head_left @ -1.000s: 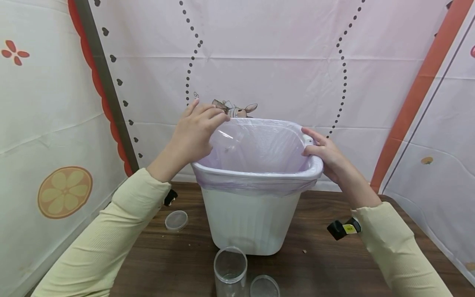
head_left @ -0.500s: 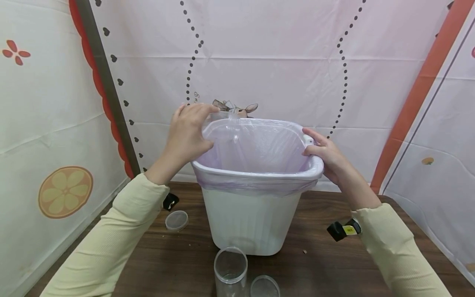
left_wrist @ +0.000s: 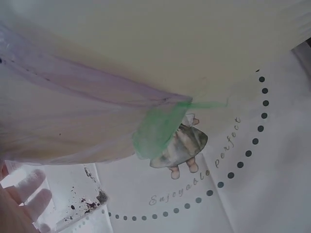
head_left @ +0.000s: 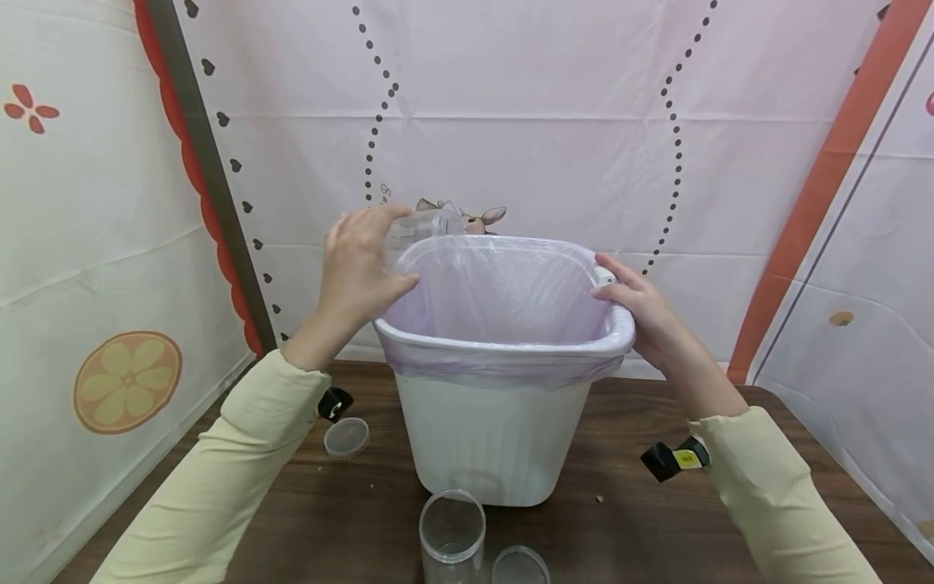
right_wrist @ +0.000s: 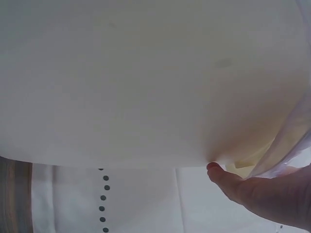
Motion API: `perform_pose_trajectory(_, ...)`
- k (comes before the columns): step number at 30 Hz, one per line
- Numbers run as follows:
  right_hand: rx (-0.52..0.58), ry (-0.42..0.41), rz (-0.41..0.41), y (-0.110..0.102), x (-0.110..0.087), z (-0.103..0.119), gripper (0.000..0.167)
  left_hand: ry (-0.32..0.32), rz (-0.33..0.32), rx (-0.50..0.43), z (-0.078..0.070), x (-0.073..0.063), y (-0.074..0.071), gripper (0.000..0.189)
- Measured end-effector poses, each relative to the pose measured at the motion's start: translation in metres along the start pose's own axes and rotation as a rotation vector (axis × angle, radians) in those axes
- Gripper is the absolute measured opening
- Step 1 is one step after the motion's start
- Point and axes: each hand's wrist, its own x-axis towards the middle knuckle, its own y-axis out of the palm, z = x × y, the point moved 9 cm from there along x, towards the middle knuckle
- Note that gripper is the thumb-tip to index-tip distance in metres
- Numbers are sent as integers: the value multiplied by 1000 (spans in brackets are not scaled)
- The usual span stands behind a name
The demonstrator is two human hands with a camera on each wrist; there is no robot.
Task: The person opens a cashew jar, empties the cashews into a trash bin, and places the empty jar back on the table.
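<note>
A white trash bin (head_left: 496,438) lined with a pale purple bag (head_left: 511,369) stands on the table. My left hand (head_left: 357,264) grips a clear plastic jar (head_left: 426,227), lying on its side above the bin's rear left rim with its mouth toward the right. In the left wrist view, dark specks cling to the clear jar (left_wrist: 73,196), and part of the hand shows beside it. On the bin's right rim, my right hand (head_left: 642,312) holds the edge and the bag. The right wrist view shows its thumb (right_wrist: 228,182) against the bin's outer wall.
A second clear jar (head_left: 452,535) stands upright at the front, with a round clear lid (head_left: 520,566) to its right. Another lid (head_left: 346,437) lies left of the bin on the brown table (head_left: 314,519). Patterned cloth (head_left: 540,154) hangs behind.
My left hand has drawn back leftward and turned, bringing the jar from inside the bin up to the level of its rim. The right hand stays on the rim.
</note>
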Motion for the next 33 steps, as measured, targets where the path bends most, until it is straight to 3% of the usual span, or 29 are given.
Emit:
perform_pose_trajectory(12,88,-61,21,-6,-5,-5,63,-106,-117,-142,18,-9,-11,77)
perform_pose_trajectory(22,143,-58,-20,-18,-11,-7,64,-163,-152,-234,33,-17,-18,78)
perform_pose_trajectory(33,169,-61,-22,-32,-19,-13,66,-223,-279,-297,57,-33,-38,76)
